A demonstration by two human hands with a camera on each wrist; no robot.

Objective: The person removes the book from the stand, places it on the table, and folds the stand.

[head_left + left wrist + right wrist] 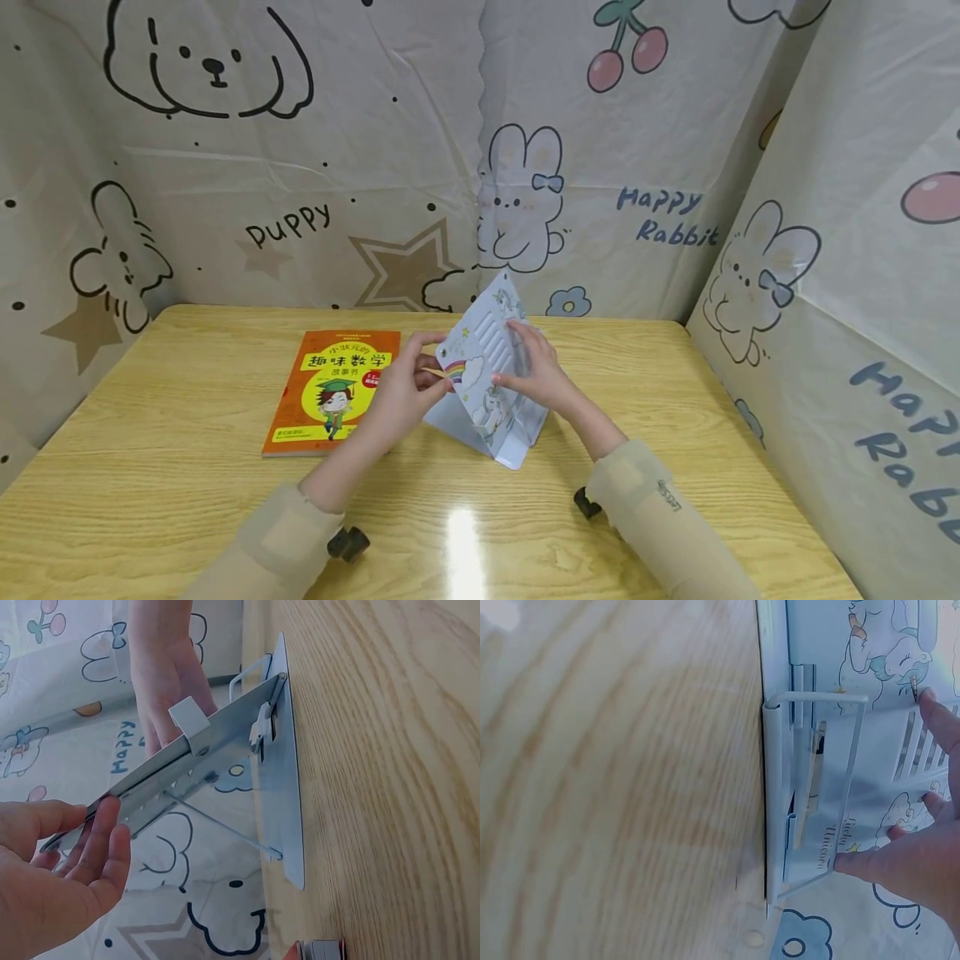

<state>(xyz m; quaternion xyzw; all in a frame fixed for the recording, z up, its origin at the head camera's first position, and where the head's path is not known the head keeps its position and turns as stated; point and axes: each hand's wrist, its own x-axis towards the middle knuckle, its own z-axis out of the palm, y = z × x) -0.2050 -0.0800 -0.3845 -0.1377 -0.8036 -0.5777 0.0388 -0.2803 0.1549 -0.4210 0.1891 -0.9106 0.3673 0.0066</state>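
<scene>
A pale folding book stand (472, 358) with unicorn, cloud and rainbow prints stands on the table, its slotted panel raised at a slant above its base plate (289, 787). My left hand (405, 387) pinches the panel's left edge between thumb and fingers, also seen from the left wrist. With fingers spread, my right hand (542, 375) touches the panel's printed face. In the right wrist view, one fingertip of that hand lies by the wire page holder (855, 750). Thin support rods (225, 825) show behind the panel in the left wrist view.
An orange book (300, 400) with a cartoon figure in a green cap lies flat left of the stand, partly behind the left forearm. A wooden table (165, 500) carries everything. Printed cloth (360, 167) hangs along the back and sides.
</scene>
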